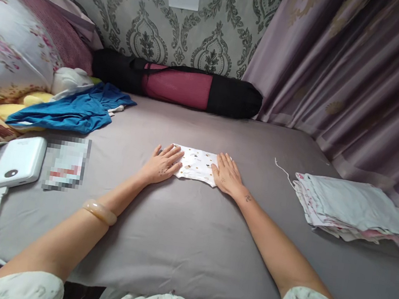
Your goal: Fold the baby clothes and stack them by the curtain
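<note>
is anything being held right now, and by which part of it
Nothing looks gripped: the left hand and right hand lie flat, palms down, on the left and right ends of the white printed cloth.

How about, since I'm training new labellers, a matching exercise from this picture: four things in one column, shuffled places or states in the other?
Things
1. Patterned white cloth
2. Stack of pale cloths
3. Long bag
4. Blue cloth

Places or states
A. Along the foot of the patterned wall
B. Rumpled, at the picture's left
C. Spread flat, with the left hand and right hand on its two sides
D. Near the curtain at the picture's right

Pairs: 1-C, 2-D, 3-A, 4-B
</note>
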Available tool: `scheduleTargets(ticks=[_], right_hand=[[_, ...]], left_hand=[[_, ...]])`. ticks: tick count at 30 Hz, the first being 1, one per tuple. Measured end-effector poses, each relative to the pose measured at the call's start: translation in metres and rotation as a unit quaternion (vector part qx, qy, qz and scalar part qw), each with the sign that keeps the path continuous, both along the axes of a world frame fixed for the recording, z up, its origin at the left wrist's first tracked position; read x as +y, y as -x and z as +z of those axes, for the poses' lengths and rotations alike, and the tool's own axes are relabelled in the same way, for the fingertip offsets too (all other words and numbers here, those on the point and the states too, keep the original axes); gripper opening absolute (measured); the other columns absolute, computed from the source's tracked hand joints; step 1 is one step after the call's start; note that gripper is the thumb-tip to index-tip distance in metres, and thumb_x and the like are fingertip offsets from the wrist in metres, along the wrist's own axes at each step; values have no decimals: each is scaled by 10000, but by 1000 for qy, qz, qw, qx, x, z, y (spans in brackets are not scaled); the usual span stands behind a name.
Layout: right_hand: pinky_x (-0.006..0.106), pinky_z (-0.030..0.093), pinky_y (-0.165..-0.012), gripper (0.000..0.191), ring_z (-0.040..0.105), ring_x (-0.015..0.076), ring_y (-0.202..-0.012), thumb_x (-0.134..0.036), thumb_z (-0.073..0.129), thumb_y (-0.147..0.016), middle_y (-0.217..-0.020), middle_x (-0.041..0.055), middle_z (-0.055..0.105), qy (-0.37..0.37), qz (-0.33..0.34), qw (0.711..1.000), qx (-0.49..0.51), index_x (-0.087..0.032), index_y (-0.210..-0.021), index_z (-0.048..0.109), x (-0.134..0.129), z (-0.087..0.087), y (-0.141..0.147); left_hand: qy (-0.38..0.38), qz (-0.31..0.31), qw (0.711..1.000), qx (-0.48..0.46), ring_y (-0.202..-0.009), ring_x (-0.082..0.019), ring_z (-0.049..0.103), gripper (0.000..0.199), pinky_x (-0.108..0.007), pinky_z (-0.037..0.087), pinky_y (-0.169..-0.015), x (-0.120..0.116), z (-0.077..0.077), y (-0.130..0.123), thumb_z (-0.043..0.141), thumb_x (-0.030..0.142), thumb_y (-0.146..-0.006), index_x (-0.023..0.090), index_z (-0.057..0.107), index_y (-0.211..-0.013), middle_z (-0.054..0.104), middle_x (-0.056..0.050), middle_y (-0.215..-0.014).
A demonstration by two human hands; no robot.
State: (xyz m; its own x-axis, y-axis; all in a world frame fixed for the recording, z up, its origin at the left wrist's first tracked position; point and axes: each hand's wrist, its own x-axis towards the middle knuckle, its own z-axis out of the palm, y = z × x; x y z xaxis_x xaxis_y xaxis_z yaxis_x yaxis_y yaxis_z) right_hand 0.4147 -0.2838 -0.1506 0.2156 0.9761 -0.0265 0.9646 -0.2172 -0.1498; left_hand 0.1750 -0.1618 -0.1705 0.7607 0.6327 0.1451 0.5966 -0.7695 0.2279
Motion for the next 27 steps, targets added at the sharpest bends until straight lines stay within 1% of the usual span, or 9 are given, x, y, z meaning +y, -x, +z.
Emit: scheduleTargets(ticks=[4,7,10,12,14,17,20,24,27], right_hand=[[389,98,-1211,653,116,238,-1494,-430,197,-1004,-1605,127,219,9,1,999,38,-44,-1524,281,1,3,-4],[362,133,-1206,618,120,216,-1494,-395,248,-998,-1606,118,217,3,0,994,106,-64,-1517,310,2,8,-13],[318,255,-1163,563,286,184,-1447,-327,329,-976,-1572,113,317,-56,-64,975,204,-113,-1496,362,2,14,-25],[299,345,-1105,519,440,176,-1355,-280,390,-956,-1496,128,446,-100,-130,947,277,-127,-1450,430,0,19,-33],[275,437,-1010,435,565,172,-1224,-227,450,-930,-1372,145,572,-120,-188,911,346,-117,-1341,539,-2,23,-39],[225,534,-771,244,674,155,-954,-185,516,-903,-1120,122,696,-109,-242,867,423,-121,-1087,661,-5,27,-44],[174,500,-569,143,646,112,-675,-215,560,-899,-825,55,699,-82,-275,854,435,-135,-842,664,-8,30,-43],[153,372,-427,309,499,72,-466,-281,600,-899,-545,-10,557,-35,-291,872,393,-151,-620,574,-11,38,-37],[161,291,-390,402,364,48,-386,-284,611,-899,-431,-56,431,-7,-282,868,408,-172,-533,486,-13,46,-33]], left_hand=[[9,-1,1000,1,-1485,-246,197,543,-531,68,-1196,1,0,0,274,497,-988,295,403,-1475,332,-26,-1572],[36,1,999,-2,-1483,-252,201,538,-532,90,-1191,3,3,0,288,489,-981,289,420,-1463,337,-34,-1570],[82,-7,996,-32,-1467,-262,241,555,-507,157,-1183,8,7,3,334,516,-952,272,446,-1438,360,-58,-1559],[109,-4,991,-74,-1429,-264,321,595,-437,255,-1160,12,10,5,389,538,-916,236,461,-1423,377,-91,-1546],[120,44,985,-113,-1334,-260,450,613,-365,361,-1089,15,14,6,437,520,-882,189,486,-1396,454,-131,-1481],[115,172,972,-107,-1129,-278,586,535,-367,436,-965,17,21,5,479,478,-851,162,598,-1267,637,-146,-1236],[136,243,959,-59,-996,-310,620,439,-383,447,-860,15,30,3,512,506,-827,174,707,-1038,712,-133,-1016],[198,271,939,-74,-850,-279,638,337,-310,436,-691,13,39,1,617,502,-738,196,715,-840,723,-98,-840],[248,286,918,-117,-694,-222,614,277,-262,389,-577,9,44,-1,697,462,-647,201,684,-739,678,-51,-673]])
